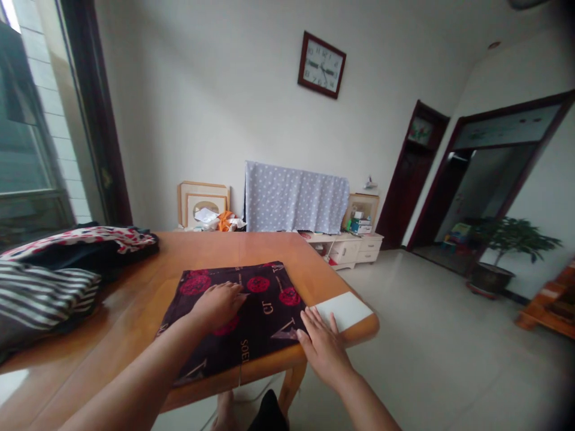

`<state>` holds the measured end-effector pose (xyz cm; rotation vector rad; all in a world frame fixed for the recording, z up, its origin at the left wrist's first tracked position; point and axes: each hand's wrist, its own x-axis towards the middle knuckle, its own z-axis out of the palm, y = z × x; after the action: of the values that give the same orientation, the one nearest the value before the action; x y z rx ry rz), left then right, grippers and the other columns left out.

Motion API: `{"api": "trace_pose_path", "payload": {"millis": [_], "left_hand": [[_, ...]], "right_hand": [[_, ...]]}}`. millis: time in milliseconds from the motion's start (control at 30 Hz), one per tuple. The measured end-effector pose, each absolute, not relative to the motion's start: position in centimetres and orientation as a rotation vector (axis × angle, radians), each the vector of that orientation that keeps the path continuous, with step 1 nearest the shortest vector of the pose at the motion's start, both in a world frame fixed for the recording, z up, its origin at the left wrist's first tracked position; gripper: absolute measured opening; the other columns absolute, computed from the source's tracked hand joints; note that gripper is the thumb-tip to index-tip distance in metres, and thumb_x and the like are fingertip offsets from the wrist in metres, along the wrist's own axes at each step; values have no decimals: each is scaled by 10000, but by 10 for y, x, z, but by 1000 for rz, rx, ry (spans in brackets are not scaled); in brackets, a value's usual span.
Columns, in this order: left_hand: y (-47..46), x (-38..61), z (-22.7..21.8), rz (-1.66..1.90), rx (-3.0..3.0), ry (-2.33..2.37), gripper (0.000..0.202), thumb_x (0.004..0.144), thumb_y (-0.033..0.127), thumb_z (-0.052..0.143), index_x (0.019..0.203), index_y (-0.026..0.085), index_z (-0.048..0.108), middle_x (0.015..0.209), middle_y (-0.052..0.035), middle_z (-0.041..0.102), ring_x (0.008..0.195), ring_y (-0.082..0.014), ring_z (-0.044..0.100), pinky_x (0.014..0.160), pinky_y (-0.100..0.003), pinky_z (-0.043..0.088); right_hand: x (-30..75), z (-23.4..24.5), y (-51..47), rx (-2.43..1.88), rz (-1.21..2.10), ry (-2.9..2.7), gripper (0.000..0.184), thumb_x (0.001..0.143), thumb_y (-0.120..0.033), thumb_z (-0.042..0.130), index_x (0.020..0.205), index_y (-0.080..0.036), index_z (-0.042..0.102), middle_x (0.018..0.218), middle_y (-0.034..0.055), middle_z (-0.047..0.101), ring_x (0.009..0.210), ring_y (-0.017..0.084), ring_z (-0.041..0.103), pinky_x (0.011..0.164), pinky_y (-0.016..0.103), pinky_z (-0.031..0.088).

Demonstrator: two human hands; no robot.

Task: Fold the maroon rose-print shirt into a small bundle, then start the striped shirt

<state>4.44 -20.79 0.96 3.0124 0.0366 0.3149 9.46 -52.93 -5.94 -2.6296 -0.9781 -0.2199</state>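
Living room behind, wooden desk in front. One folded dark maroon cloth, red flower print and pale lettering, lies flat near the desk's front edge. Left hand rests palm-down on it, nothing gripped. Right hand open, fingers spread, at the cloth's right edge (contact unclear). One white rectangular sheet just beside the cloth. One striped garment and one red-print garment heaped at desk's left.
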Motion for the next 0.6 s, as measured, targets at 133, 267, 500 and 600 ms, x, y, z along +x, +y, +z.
{"api": "trace_pose_path", "payload": {"millis": [133, 267, 500, 600], "left_hand": [[-243, 109, 5, 276, 2980, -109, 502, 1018, 453, 291, 1357, 259, 606, 1410, -103, 635, 1376, -280, 519, 1143, -470, 378], [-274, 162, -12, 173, 2931, -262, 533, 1025, 457, 269, 1479, 287, 491, 1581, -64, 459, 1505, -274, 331, 1197, -575, 264], [-283, 207, -42, -44, 2970, -220, 631, 1015, 569, 214, 1580, 313, 331, 1680, -30, 229, 1564, -306, 131, 1184, -702, 119], [-278, 213, -50, -15, 2988, -190, 643, 1009, 591, 211, 1586, 327, 315, 1682, -18, 215, 1568, -295, 112, 1191, -685, 130]], "right_hand": [[98, -61, -538, -2563, -283, -1050, 553, 1057, -459, 313, 1529, -197, 435, 1557, 109, 440, 1490, 269, 342, 1246, 609, 72], [97, -61, -542, -2532, -302, -1016, 535, 1060, -485, 328, 1519, -238, 449, 1556, 81, 443, 1480, 268, 361, 1247, 617, 92], [96, -63, -545, -2533, -312, -1038, 577, 1035, -552, 371, 1511, -237, 460, 1558, 78, 419, 1486, 312, 340, 1227, 675, 69], [98, -69, -546, -2532, -360, -1087, 591, 1020, -569, 400, 1485, -217, 499, 1530, 89, 453, 1460, 331, 384, 1220, 687, 14]]}}
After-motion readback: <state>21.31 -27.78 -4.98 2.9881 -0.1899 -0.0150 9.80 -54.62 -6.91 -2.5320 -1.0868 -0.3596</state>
